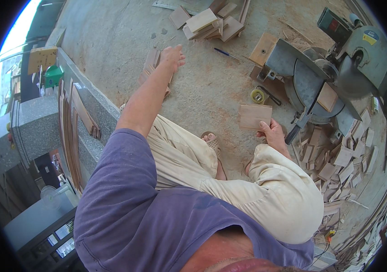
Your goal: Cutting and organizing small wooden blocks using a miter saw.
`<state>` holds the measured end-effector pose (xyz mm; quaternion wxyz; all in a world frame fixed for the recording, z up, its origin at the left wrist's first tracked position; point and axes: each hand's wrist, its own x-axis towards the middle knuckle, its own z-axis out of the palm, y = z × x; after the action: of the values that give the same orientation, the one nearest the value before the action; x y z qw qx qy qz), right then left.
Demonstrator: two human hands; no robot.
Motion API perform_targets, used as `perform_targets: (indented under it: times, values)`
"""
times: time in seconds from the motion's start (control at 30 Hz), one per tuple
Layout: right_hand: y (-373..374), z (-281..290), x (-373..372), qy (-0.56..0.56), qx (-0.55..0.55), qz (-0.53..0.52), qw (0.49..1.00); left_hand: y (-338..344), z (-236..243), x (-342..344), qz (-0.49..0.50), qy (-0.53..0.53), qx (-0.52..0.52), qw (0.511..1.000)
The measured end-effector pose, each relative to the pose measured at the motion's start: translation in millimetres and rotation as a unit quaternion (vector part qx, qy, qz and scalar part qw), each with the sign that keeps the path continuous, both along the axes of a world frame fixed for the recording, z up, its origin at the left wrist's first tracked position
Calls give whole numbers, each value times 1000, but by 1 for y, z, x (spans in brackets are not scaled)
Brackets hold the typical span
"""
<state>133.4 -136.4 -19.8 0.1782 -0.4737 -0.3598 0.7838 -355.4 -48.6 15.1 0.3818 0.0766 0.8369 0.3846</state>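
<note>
My right hand [272, 133] pinches a thin, flat rectangular wood piece [253, 116] at its lower right corner, thumb on top, above the concrete floor. My left arm stretches forward, and my left hand [172, 59] is open with its fingers a little apart and nothing seen in them. It is nearest to several flat wood pieces [151, 60] lying on the floor, partly hidden behind my forearm. To the right stands a miter saw [364, 56], its blade blurred. Another small wood block [327, 96] rests on the saw's table, against the fence.
A yellow tape measure [258, 95] and a blue pen [223, 53] lie on the floor. Beyond them is a stack of boards [202, 20]. Offcuts [343, 156] heap up below the saw. Long wood strips [69, 131] lean on a granite ledge [89, 97] at left.
</note>
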Motion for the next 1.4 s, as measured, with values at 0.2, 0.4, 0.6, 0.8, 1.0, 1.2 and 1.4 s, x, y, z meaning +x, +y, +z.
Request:
perform_targets:
  times: [0.2, 0.4, 0.6, 0.8, 1.0, 1.2, 1.4]
  values:
    - [-2, -5, -4, -12, 50, 11, 999, -122, -39, -72, 58, 240, -263, 933]
    - [-2, -17, -4, -53, 23, -19, 998, -161, -71, -73, 166, 155, -303, 926]
    - [-5, -21, -2, -99, 31, -38, 994, -142, -34, -56, 104, 258, -402, 872]
    - [-5, -21, -2, -141, 49, -13, 989, -133, -38, -59, 37, 242, -354, 903]
    - [-1, -28, -2, -132, 14, -20, 991, -145, -70, -95, 217, 154, -217, 939]
    - [2, -29, 0, -92, -19, -57, 994, -107, -19, -75, 253, 17, -10, 967]
    - [0, -24, 2, -136, -21, -63, 988, -42, 22, 24, -124, -302, 131, 936]
